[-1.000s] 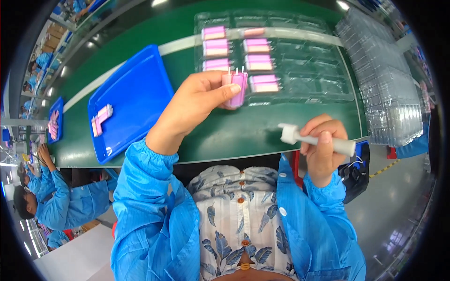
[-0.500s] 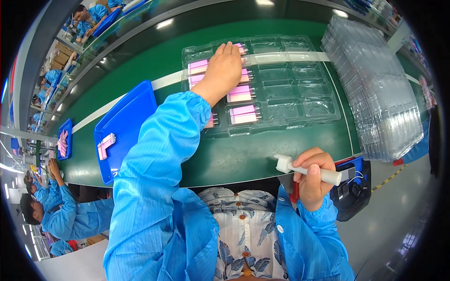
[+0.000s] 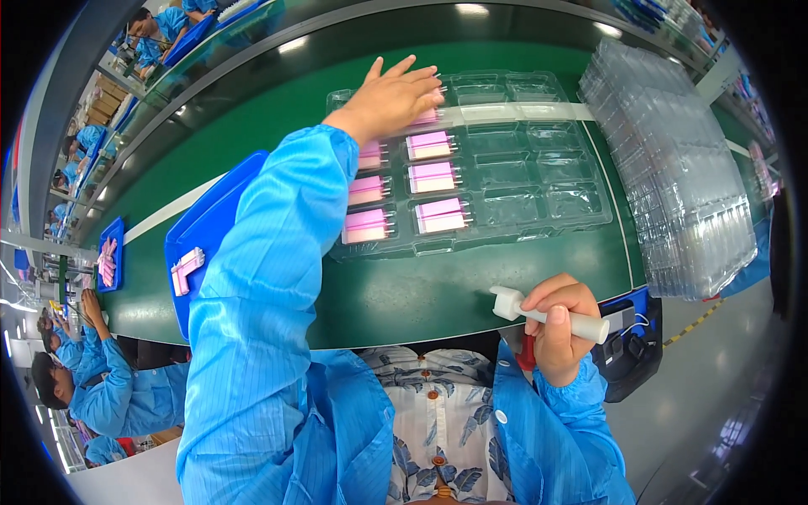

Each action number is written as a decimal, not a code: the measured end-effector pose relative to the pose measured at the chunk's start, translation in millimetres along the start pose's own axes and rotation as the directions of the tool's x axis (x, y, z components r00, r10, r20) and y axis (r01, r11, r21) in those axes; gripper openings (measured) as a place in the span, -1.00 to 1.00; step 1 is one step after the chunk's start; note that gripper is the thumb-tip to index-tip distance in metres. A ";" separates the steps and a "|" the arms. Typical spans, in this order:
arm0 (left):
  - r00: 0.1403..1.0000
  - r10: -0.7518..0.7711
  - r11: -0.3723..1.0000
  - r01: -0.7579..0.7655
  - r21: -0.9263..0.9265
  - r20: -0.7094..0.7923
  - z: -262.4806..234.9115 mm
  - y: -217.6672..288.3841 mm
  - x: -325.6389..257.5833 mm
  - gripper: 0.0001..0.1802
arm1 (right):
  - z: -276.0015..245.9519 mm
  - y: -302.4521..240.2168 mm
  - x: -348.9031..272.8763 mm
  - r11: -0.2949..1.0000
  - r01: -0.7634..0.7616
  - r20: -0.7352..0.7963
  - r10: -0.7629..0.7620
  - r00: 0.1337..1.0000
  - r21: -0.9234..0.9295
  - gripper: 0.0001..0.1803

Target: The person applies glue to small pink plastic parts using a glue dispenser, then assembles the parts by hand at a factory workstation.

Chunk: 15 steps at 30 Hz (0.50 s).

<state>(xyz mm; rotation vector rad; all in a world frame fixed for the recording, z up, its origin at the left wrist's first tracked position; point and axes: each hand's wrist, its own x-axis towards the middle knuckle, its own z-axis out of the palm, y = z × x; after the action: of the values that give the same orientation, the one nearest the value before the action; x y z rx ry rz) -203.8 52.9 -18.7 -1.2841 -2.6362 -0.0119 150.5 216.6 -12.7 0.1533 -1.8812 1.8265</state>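
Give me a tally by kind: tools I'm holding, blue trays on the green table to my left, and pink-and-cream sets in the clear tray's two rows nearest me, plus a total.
White tool in the right hand: 1
Blue trays on the green table: 2
Pink-and-cream sets, nearest two rows of the clear tray: 4
Total: 7

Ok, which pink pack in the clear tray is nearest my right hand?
The pack in your nearest row, second from left; other packs in the tray sit farther back or left.
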 end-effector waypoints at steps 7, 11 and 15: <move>0.998 -0.064 0.955 0.069 -0.290 0.026 -1.9 1.1 1.7 -0.45 | 1.4 0.4 6.9 1.000 -0.031 -0.032 0.031 0.999 -0.003 -0.82; 0.990 0.038 0.980 -0.011 -0.201 0.133 2.3 16.8 -11.7 -0.43 | 8.2 -5.8 3.2 0.999 -0.016 0.004 0.016 1.000 -0.048 -0.83; 0.999 -0.039 0.975 0.035 -0.220 -0.011 -0.3 -7.1 -43.1 -0.48 | 20.7 -7.1 7.2 1.000 -0.013 0.068 0.012 0.998 0.011 -0.82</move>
<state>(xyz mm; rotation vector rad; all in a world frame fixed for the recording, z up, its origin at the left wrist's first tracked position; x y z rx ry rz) -183.4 14.9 -26.0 -1.2927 -2.7060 -0.3266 141.5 198.0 -2.5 0.2112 -1.9220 1.8625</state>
